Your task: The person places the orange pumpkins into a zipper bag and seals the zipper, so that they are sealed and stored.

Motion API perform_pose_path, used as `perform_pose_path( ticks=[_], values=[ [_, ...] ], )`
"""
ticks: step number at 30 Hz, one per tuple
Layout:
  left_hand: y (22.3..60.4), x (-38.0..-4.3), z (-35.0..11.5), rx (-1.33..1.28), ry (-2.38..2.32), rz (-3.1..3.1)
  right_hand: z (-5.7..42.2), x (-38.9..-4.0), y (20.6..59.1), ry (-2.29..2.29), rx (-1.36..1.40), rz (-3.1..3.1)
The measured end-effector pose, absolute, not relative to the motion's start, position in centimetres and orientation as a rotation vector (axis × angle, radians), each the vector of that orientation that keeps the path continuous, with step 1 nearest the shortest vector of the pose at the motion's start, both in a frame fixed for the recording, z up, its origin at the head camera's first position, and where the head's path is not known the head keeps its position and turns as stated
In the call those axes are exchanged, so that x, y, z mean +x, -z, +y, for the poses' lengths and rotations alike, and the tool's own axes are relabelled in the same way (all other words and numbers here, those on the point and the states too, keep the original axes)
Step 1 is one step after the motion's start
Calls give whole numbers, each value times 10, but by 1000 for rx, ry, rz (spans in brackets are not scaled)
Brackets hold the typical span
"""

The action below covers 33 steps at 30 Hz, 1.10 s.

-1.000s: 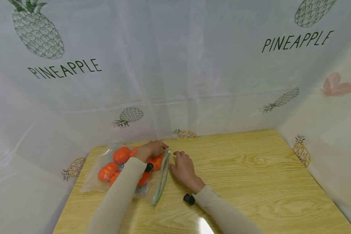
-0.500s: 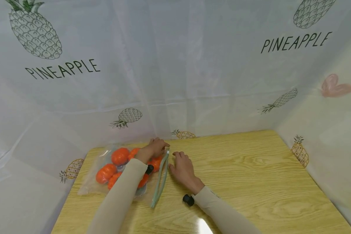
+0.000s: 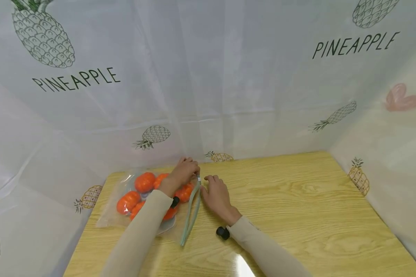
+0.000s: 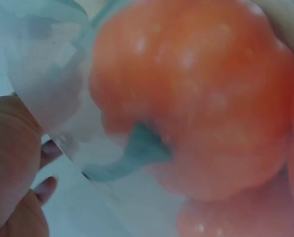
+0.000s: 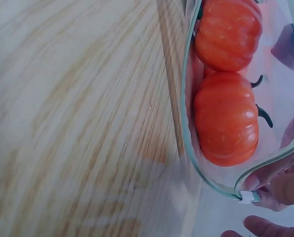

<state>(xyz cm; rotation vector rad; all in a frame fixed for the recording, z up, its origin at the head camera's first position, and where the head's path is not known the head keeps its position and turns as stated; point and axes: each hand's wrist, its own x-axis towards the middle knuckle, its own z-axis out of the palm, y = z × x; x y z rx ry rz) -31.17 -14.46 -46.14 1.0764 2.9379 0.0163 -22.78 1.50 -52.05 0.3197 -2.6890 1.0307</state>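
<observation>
A clear zip bag (image 3: 107, 213) with a green zip edge (image 3: 186, 231) lies at the left of the table, holding several small orange-red pumpkins (image 3: 128, 202) with green stems. My left hand (image 3: 182, 173) reaches over the bag and pinches the far end of its zip. There, a white slider (image 5: 246, 197) sits beside the fingertips in the right wrist view. The bag's mouth gapes open. Just right of the zip, my right hand (image 3: 216, 196) has thumb and fingers loosely bent, holding nothing. One pumpkin (image 4: 196, 94) fills much of the left wrist view through the plastic.
The wood-grain table (image 3: 298, 215) extends to the right of the bag. White sheeting (image 3: 228, 84) printed with pineapples hangs along the back and sides. A black wrist camera (image 3: 223, 233) sits at the right cuff.
My left hand's fingers have curled in and closed on the zip's far end, near the slider. The right hand stays nearly in place. The bag has barely shifted.
</observation>
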Motion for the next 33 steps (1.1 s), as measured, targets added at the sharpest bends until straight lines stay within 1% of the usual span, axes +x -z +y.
perform_pose_path(
  ticks=[8,24,27,33],
  values=[
    [461,-311,-150,1195,63,2995,9,-237,522,-1070,294,-2659],
    [455,-306,-155,1316,194,3046,-6,-245,525,-1091,215,-2543],
    [453,-305,-155,1310,201,3047,-6,-247,524,-1192,185,-2546],
    [449,-303,-156,1285,167,3041,-6,-251,526,-1562,124,-2504]
  ],
)
